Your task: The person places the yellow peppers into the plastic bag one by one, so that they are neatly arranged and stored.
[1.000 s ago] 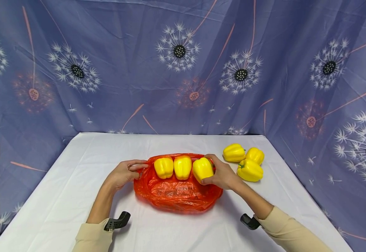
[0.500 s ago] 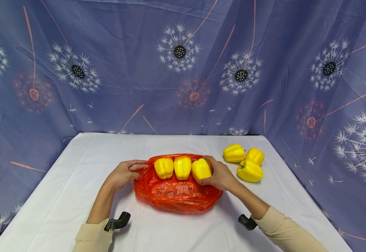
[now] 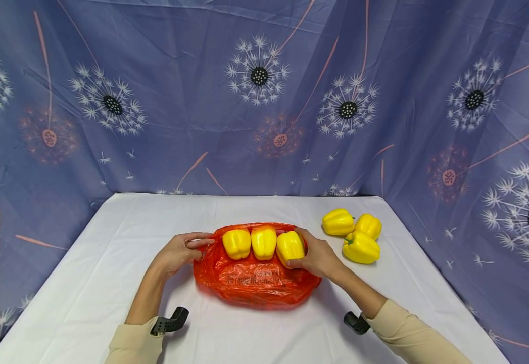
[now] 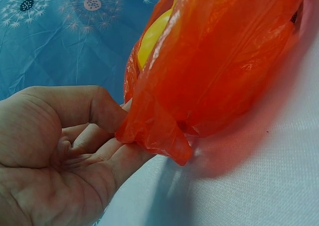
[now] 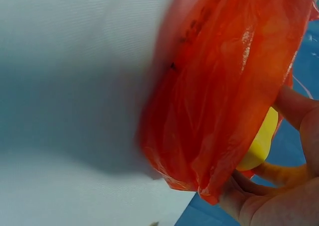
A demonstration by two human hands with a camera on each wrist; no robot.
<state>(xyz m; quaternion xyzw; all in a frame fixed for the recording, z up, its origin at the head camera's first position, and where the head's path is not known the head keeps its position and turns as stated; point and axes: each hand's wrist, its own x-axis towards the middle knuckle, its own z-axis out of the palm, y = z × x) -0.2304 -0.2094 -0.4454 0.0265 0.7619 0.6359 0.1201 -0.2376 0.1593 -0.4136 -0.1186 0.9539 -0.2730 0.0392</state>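
A red plastic bag lies with its mouth spread on the table. Inside it stand a left yellow bell pepper and a middle one, side by side. My right hand grips a third yellow bell pepper at the bag's right end, thumb in front and fingers behind it. In the right wrist view, the bag's film hides much of that pepper. My left hand pinches the bag's left edge between thumb and fingers, as the bag's corner in the left wrist view shows.
Three more yellow bell peppers lie in a cluster at the back right of the white-covered table. A blue dandelion-print curtain hangs behind the table and along both sides.
My right hand has moved slightly left and down with its pepper, bringing it nearer the middle pepper. The left hand stays at the bag's edge.
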